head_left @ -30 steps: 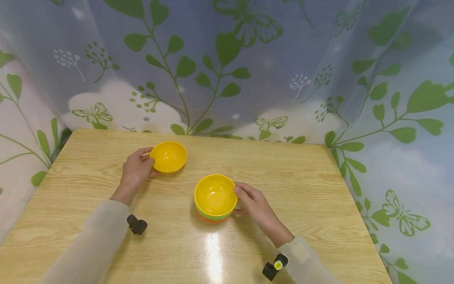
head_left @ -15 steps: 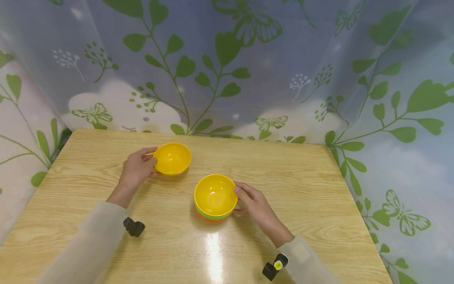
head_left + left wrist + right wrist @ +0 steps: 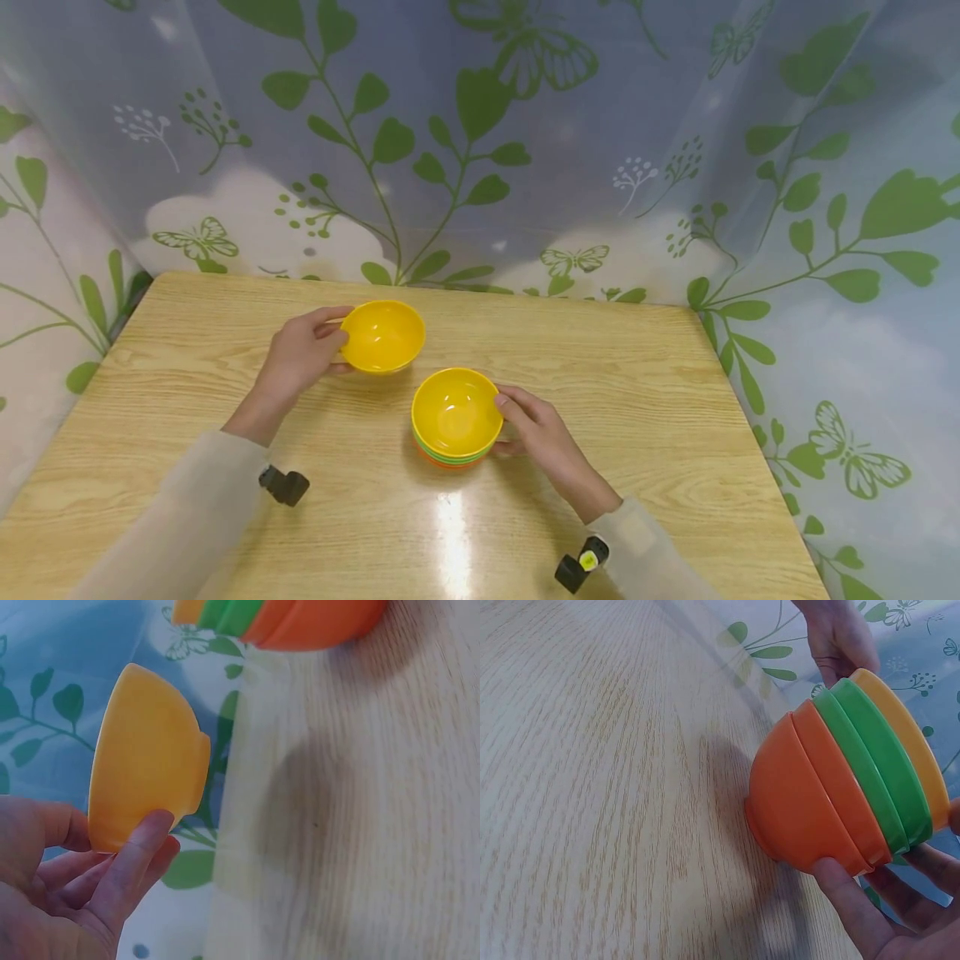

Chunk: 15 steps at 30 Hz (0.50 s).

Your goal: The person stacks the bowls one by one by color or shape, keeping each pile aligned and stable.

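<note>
A single yellow bowl (image 3: pixel 383 336) is pinched at its left rim by my left hand (image 3: pixel 303 354). The left wrist view shows this bowl (image 3: pixel 146 761) off the table, its shadow on the wood below it. To its front right stands a stack of bowls (image 3: pixel 457 412), yellow on top. Seen from the side in the right wrist view, the stack has green bowls (image 3: pixel 877 765) under the yellow one and orange bowls (image 3: pixel 795 795) at the bottom. My right hand (image 3: pixel 542 433) grips the stack from the right, thumb at the top rim and fingers along the side.
The bowls are over a light wood-grain table (image 3: pixel 615 367). A curtain (image 3: pixel 480 167) printed with leaves and butterflies hangs behind the table's back edge and along both sides. Small black cameras sit at both wrists.
My left hand has carried the single yellow bowl to the right, closer to the stack. The right hand and the stack have stayed in place.
</note>
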Each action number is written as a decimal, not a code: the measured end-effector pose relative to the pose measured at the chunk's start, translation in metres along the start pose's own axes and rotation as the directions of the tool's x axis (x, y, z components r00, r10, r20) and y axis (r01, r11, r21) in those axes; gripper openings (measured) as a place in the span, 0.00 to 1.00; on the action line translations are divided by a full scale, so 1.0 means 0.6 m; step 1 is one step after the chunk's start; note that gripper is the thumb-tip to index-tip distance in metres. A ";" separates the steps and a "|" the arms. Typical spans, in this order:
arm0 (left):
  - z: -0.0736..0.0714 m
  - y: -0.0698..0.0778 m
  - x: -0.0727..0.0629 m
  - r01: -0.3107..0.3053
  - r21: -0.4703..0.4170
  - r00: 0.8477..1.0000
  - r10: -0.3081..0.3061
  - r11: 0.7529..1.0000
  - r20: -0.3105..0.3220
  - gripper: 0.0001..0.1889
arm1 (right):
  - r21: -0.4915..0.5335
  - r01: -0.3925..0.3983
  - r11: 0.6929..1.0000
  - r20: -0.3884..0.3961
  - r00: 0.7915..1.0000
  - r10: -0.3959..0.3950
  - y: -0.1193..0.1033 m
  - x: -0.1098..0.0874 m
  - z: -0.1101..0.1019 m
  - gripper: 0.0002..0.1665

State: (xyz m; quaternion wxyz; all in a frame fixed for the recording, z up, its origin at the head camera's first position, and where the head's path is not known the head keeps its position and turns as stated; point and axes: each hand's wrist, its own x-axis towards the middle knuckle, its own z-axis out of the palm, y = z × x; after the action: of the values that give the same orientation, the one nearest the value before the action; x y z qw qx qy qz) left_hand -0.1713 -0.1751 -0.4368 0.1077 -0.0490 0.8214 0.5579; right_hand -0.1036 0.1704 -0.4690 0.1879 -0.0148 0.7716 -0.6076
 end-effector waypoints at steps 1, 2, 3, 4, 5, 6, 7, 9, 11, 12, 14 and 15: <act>0.001 0.004 -0.002 -0.009 0.002 1.000 0.009 1.000 0.004 0.29 | 0.002 -0.001 1.000 -0.002 1.000 0.001 0.000 0.000 0.000 0.30; 0.002 0.008 -0.004 -0.020 0.006 1.000 0.020 1.000 0.008 0.29 | 0.001 0.001 1.000 -0.003 1.000 -0.001 0.000 0.000 0.000 0.30; 0.003 0.012 -0.006 -0.030 0.008 0.999 0.030 1.000 0.012 0.29 | 0.000 0.006 1.000 -0.004 1.000 -0.006 0.000 0.000 0.000 0.30; 0.004 0.016 -0.008 -0.038 0.010 0.999 0.038 0.999 0.016 0.29 | 0.002 0.006 1.000 -0.005 1.000 -0.006 0.000 0.000 0.000 0.30; 0.004 0.019 -0.009 -0.045 0.011 0.999 0.045 0.999 0.019 0.28 | 0.002 0.007 1.000 -0.005 1.000 -0.007 0.000 0.000 0.000 0.30; 0.005 0.022 -0.011 -0.050 0.012 0.999 0.050 0.999 0.022 0.28 | 0.004 0.006 1.000 -0.005 1.000 -0.006 0.001 0.000 0.000 0.30; 0.006 0.025 -0.012 -0.054 0.011 0.998 0.053 0.998 0.026 0.28 | 0.003 0.007 1.000 -0.004 1.000 -0.007 0.001 0.000 0.000 0.30; 0.007 0.030 -0.015 -0.062 0.012 0.998 0.061 0.998 0.032 0.28 | 0.003 0.004 1.000 0.000 1.000 -0.004 0.001 0.000 0.000 0.30; 0.008 0.035 -0.017 -0.069 0.015 0.997 0.068 0.998 0.038 0.28 | 0.003 0.000 1.000 0.003 1.000 0.000 0.002 0.001 0.000 0.30; 0.008 0.037 -0.018 -0.073 0.017 0.997 0.072 0.997 0.040 0.28 | 0.002 0.001 1.000 0.006 1.000 -0.001 0.002 0.001 -0.001 0.30; 0.009 0.041 -0.020 -0.081 0.020 0.996 0.080 0.997 0.044 0.28 | 0.001 0.004 1.000 0.011 1.000 -0.004 0.002 0.001 -0.001 0.31; 0.009 0.043 -0.021 -0.083 0.021 0.996 0.082 0.996 0.045 0.28 | 0.001 0.006 1.000 0.012 1.000 -0.006 0.002 0.001 -0.001 0.31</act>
State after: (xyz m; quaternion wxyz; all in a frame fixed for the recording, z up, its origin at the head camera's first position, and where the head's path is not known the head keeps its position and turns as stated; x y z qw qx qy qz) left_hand -0.1633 -0.1607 -0.4123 0.1032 -0.0018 0.8265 0.5533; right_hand -0.1042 0.1714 -0.4701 0.1908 -0.0205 0.7702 -0.6083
